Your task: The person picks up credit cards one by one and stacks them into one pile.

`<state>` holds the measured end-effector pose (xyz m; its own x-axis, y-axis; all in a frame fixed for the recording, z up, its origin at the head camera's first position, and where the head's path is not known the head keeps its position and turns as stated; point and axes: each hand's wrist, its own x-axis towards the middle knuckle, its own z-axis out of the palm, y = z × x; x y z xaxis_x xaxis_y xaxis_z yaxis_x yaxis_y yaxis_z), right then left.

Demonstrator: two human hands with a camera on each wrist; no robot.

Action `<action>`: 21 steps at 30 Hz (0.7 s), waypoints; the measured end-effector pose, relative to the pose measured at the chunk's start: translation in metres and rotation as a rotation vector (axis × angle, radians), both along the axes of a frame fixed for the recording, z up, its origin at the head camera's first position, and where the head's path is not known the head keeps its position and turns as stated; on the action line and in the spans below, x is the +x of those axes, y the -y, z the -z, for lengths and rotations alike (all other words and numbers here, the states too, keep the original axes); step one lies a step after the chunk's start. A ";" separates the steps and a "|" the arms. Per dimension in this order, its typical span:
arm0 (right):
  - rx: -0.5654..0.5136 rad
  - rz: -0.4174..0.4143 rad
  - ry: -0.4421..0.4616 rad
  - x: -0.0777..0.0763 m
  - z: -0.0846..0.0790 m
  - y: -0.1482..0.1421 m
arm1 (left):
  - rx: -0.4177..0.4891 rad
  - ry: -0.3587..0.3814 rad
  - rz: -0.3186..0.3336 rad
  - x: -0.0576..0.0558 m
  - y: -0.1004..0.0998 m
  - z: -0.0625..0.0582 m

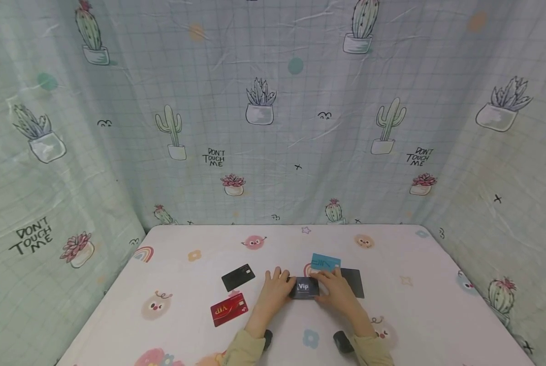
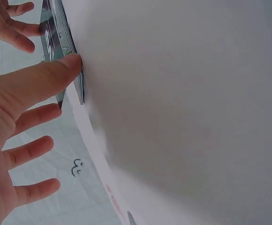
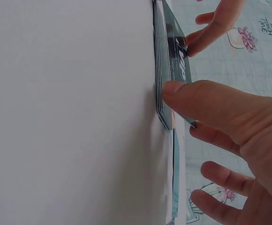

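A dark card (image 1: 304, 291) marked "Vip" lies between the two hands on the table, and in the wrist views several card edges show stacked beneath it. My left hand (image 1: 274, 294) pinches its left end; the left thumb (image 2: 63, 70) presses the near edge while a finger reaches the far side. At the right end, my right hand (image 1: 339, 295) grips likewise, its thumb (image 3: 178, 93) on the near edge and the other fingers spread beyond. A blue VIP card (image 1: 325, 262) lies just behind the right hand, partly over a dark grey card (image 1: 354, 282).
Left of the hands lie a black card (image 1: 238, 277) and a red VIP card (image 1: 229, 309). The white patterned tabletop (image 1: 186, 284) ends at a cactus-print curtain (image 1: 282, 142) behind and on both sides. Dark devices (image 1: 343, 342) sit by the wrists.
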<state>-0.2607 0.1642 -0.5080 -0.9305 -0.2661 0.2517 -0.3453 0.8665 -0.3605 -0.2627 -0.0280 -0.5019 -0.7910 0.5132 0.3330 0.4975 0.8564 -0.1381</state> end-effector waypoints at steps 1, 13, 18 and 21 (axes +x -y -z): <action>0.003 0.000 -0.004 0.000 0.000 0.000 | 0.000 -0.005 0.001 0.000 0.000 0.000; 0.033 -0.010 -0.023 -0.003 0.001 0.001 | -0.037 -0.059 0.036 0.000 -0.002 -0.001; 0.099 -0.052 -0.060 -0.007 0.000 -0.002 | -0.106 -0.053 0.049 -0.005 -0.002 -0.001; 0.127 -0.088 -0.065 -0.008 0.000 -0.003 | -0.147 -0.032 0.061 -0.007 -0.002 -0.001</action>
